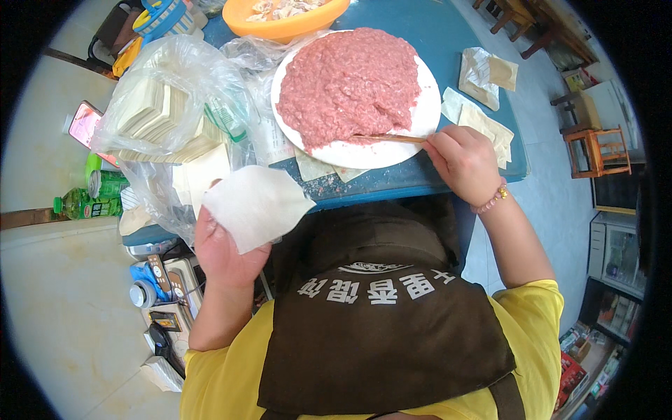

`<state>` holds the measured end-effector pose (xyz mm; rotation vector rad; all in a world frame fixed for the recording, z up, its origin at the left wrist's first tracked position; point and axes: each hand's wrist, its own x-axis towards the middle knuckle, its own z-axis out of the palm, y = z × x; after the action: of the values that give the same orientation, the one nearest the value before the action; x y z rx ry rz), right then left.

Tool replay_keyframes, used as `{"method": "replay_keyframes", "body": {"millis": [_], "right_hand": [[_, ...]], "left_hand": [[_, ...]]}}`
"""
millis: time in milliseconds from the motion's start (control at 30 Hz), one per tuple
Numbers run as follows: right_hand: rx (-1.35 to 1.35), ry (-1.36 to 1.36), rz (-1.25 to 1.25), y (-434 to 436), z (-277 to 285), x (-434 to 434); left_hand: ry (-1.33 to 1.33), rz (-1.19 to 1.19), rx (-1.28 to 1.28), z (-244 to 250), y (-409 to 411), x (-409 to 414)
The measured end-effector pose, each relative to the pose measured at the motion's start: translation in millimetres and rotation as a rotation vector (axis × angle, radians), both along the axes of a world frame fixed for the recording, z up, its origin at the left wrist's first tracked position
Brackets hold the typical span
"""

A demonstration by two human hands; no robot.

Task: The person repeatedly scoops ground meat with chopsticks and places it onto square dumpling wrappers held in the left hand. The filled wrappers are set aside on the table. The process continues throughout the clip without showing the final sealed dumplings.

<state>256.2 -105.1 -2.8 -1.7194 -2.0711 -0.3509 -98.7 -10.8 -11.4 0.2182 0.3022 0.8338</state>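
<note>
My left hand (pixel 230 247) is palm up at the near left, with a thin pale dough wrapper (pixel 257 206) spread over its palm and fingers. My right hand (pixel 464 163) pinches a slim wooden stick (pixel 391 138) whose far end touches the near edge of the minced meat (pixel 352 79). The pink meat is heaped on a round white plate (pixel 426 113). Left of the plate, a clear plastic bag (pixel 194 68) partly covers stacks of square wrappers (pixel 152 113). Beyond the meat, an orange bowl (pixel 286 26) holds several folded dumplings (pixel 296 8).
The blue table (pixel 378 185) has crumbs along its near edge. Paper pieces (pixel 488 131) and a tissue pack (pixel 478 79) lie to the right. A phone (pixel 86 126), green can (pixel 107 184) and green bottle (pixel 86 203) are at the left. A wooden chair (pixel 596 152) stands farther right.
</note>
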Motion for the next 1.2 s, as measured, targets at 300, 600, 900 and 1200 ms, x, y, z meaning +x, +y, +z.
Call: {"method": "replay_keyframes", "body": {"millis": [300, 600, 900, 1200], "right_hand": [[-0.207, 0.374, -0.016, -16.8, -6.0, -27.7], [0.064, 0.479, 0.186, -12.3, -2.4, -77.8], [-0.363, 1.388, -0.1, -9.9, -15.7, -60.3], [-0.443, 1.399, -0.055, -23.6, -9.5, -63.1]], "left_hand": [[0.27, -0.064, -0.211, 11.9, -17.3, 27.9], [0.223, 0.098, -0.087, 26.9, 10.1, 83.1], [-0.051, 0.002, 0.047, 18.0, 2.0, 83.8], [-0.176, 0.012, 0.05, 28.9, 19.7, 86.3]]}}
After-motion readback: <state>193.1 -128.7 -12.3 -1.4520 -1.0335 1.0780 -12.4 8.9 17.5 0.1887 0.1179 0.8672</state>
